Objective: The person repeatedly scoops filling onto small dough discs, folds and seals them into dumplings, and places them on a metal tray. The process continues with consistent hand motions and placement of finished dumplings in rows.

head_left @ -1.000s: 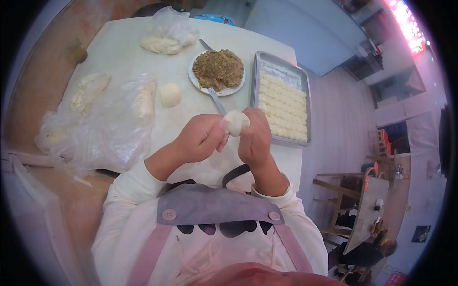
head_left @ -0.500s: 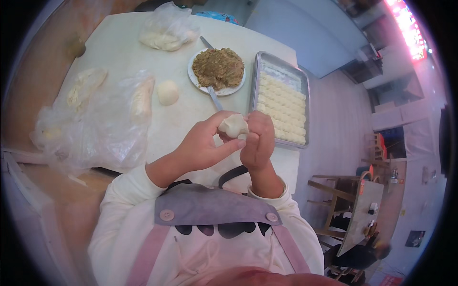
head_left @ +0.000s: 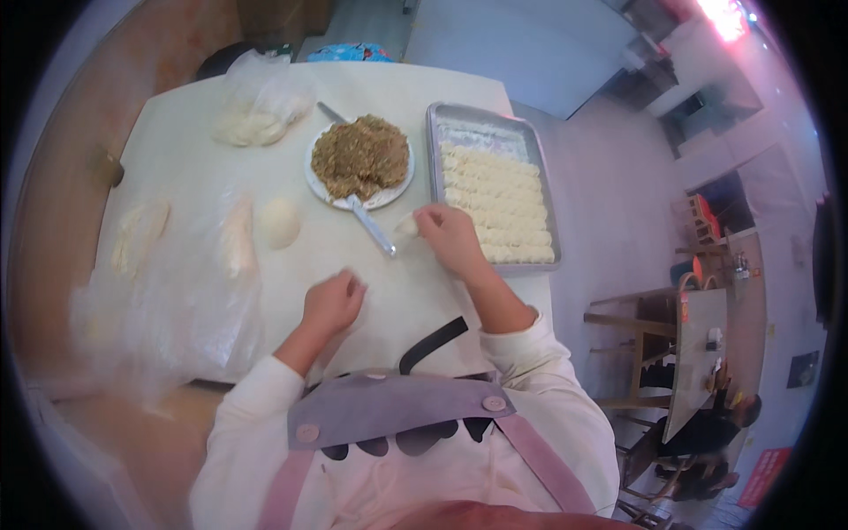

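Dough piece (head_left: 405, 226) pinched in right fingers (head_left: 428, 217), near plate (head_left: 389, 199).
Nearside of plate, curled left fingers (head_left: 350, 286); cannot tell if grasping.

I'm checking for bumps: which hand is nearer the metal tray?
Right. The right hand is beside the metal tray, overlapping its near left edge in view; the left hand is well off to its left, lower in the picture.

A pale table (head_left: 389, 305) occupies the foreground. Beyond it stands a smooth blue-grey panel (head_left: 503, 53); a pale floor (head_left: 587, 177) extends rightward. At right, a grey-topped table (head_left: 698, 362) adjoins a wooden chair (head_left: 627, 323); a pale wall (head_left: 782, 305) bears a dark rectangular picture (head_left: 802, 369). Upper right: a glaring pink-white light (head_left: 726, 16).
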{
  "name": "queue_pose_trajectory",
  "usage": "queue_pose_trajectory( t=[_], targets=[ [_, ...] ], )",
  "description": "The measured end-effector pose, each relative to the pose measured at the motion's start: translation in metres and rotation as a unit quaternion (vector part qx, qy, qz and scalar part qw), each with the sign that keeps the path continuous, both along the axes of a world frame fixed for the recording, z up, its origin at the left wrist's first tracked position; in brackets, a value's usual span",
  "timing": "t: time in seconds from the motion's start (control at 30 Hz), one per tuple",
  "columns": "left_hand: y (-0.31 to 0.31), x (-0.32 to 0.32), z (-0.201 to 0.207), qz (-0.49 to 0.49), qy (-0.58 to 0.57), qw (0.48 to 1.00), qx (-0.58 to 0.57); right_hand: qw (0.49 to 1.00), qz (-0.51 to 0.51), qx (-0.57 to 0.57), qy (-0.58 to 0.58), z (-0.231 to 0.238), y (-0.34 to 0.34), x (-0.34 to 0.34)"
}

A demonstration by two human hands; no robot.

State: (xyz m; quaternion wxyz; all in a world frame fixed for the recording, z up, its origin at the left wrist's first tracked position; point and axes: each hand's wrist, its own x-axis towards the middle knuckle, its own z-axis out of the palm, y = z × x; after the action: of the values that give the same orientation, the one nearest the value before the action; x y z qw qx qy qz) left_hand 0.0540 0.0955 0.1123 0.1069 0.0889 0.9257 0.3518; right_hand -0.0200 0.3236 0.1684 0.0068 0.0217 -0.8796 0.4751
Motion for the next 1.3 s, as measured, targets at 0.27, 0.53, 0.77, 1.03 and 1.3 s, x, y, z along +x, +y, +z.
queue_pose_trajectory(
  t=[0.27,0.53,0.77,1.03,1.3],
  targets=[
    [-0.012,0.030,-0.048,-0.056,0.217,0.975,0.006,0.963,-0.135,0.158,0.171,-0.047,0.087,-0.176],
    [-0.013,0.028,-0.041,-0.080,0.204,0.975,-0.042,0.958,-0.153,0.203,0.131,-0.085,0.082,-0.212],
    [-0.012,0.027,-0.045,-0.073,0.237,0.968,-0.017,0.967,-0.098,0.179,0.150,-0.081,0.081,-0.207],
    [-0.011,0.025,-0.042,-0.084,0.212,0.973,-0.028,0.959,-0.148,0.137,0.197,-0.063,0.091,-0.209],
    [-0.022,0.039,-0.052,-0.059,0.199,0.978,0.015,0.931,0.136,-0.226,0.254,0.144,0.008,-0.089]
  ],
)
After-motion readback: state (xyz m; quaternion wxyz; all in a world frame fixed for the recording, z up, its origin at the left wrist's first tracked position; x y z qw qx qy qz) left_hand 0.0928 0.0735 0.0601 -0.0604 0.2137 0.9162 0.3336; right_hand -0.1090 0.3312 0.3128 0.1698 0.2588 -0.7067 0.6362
